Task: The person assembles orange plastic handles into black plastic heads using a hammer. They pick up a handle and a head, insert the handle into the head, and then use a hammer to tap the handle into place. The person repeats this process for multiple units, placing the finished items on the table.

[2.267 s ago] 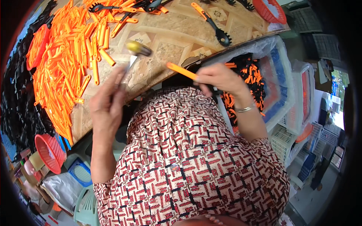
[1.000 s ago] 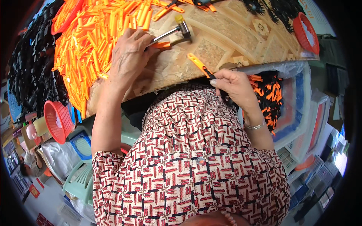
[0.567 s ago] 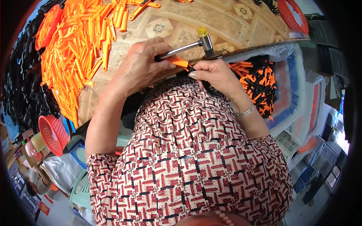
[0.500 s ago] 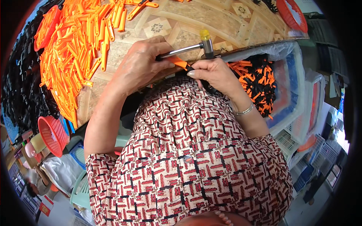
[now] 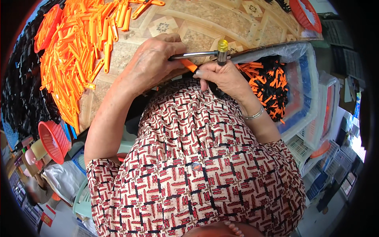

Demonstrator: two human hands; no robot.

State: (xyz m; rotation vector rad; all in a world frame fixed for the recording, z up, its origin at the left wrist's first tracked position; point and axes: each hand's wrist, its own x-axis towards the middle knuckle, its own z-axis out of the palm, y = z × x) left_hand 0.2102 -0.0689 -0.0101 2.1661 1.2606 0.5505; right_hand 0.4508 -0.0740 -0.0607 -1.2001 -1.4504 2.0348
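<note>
Gripping the small metal-shafted hammer with yellow-tipped head (image 5: 205, 53), the left hand (image 5: 152, 61) is closed around the shaft's handle end at the near edge of the patterned tan worktable (image 5: 205, 17). Hammer shaft lies approx. level, running left to right; head sits just above the right hand (image 5: 221, 77). Right hand: fingers curled together around a short orange plastic piece (image 5: 190, 65), pinched betw. thumb and fingertips; a dark part below the palm is mostly hidden, kind cannot be told. Orange piece sits directly under the hammer shaft, betw. both hands, at the table edge, over the lap. Silver bracelet (image 5: 254, 115) on right wrist.

Surroundings:
- Large heap of loose orange plastic strips (image 5: 75, 59) covers table's left portion, well apart from the hands.
- Pile of black plastic parts (image 5: 23, 91) lies further left, along table edge.
- Clear plastic-lined bin w/ mixed orange-and-black assembled pieces (image 5: 268, 83) stands just right of right hand.
- Red round mesh basket (image 5: 53, 140) sits lower left, below table level.
- Person wears red, white and black patterned shirt (image 5: 197, 170).
</note>
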